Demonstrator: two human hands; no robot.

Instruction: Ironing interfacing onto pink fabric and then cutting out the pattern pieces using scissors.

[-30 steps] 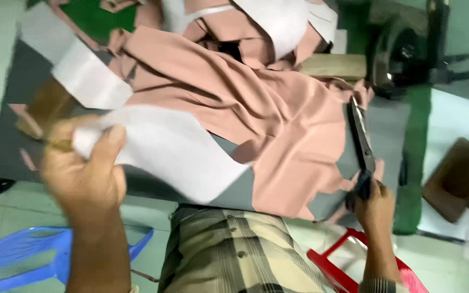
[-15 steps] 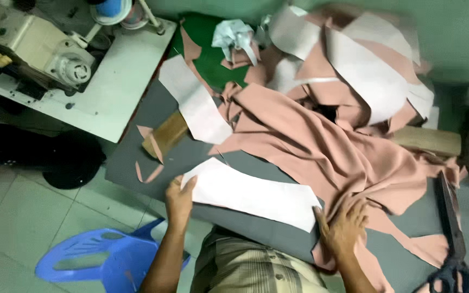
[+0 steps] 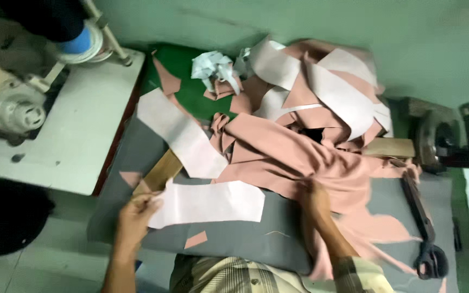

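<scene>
Item in hand: long, pale pink-white cut pattern piece with one curved end, lying flat on the grey felt-covered worktable, near its front edge. Left hand closed on the piece's left end, fingers pinching its edge. Half a second ago this hand lay flat on top of the piece; it now grips the end, so the piece looks ready to be lifted or shifted. Right hand has moved from the table edge into the heap of dusty-pink fabric; fingers buried in the folds, degree of closure cannot be told. Adjacent: second pale strip laid diagonally over a wooden block; small pink offcut; further pale pieces atop the heap. Right: black-handled shears. Left: white sewing-machine table.
</scene>
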